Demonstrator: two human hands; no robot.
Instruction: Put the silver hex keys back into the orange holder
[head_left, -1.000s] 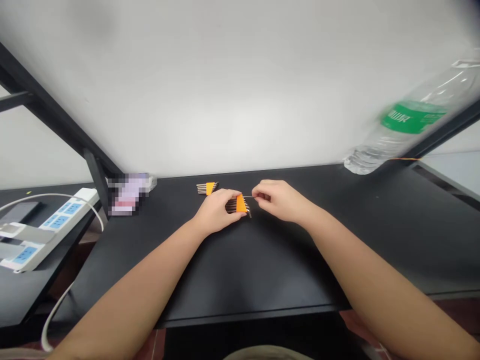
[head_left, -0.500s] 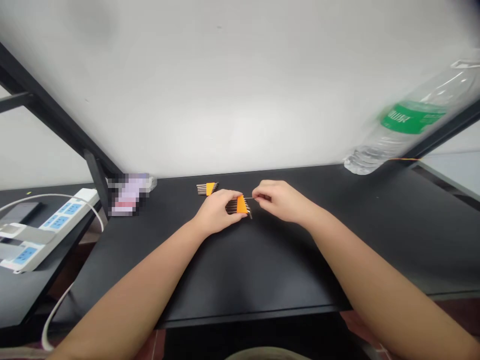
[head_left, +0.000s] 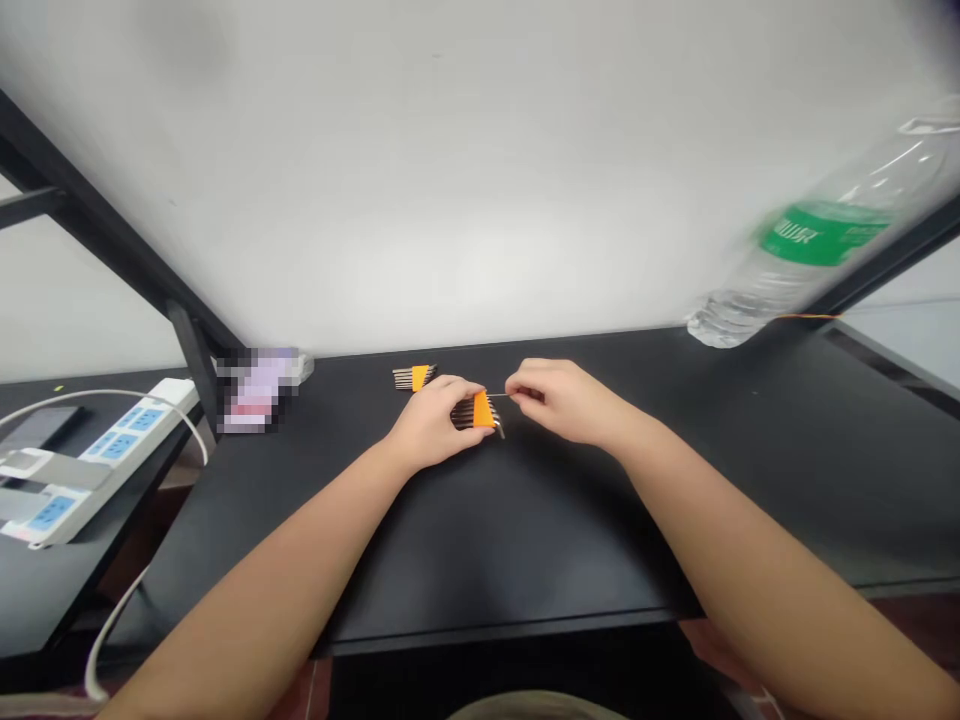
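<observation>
Black desktop (head_left: 517, 540), pale wall (head_left: 465, 180) behind — both hands at the orange holder (head_left: 484, 410)

You've got the holder near the middle of the desktop, toward the wall side. Your left hand (head_left: 435, 425) is clamped on it: thumb on the near edge, index finger on the far edge, the two held apart by its width. Metal rods run through it, ends sticking out both sides; one bent end points toward you on the right.

Your right hand (head_left: 551, 395) has thumb and fingertips together on a thin rod (head_left: 498, 395) that reaches the holder's far right corner. Can't tell how deep it sits.

Second orange holder (head_left: 421, 378), also with rods, lies just beyond your left hand, wall side. Desktop spreads both ways from your hands and forward to its front edge, under your forearms. Clear bottle (head_left: 825, 235), green label, stands well off to the right by the wall. Pixelated purple item (head_left: 259, 390) at the left end; white power strip (head_left: 112, 455) past the frame post — separate surface.
</observation>
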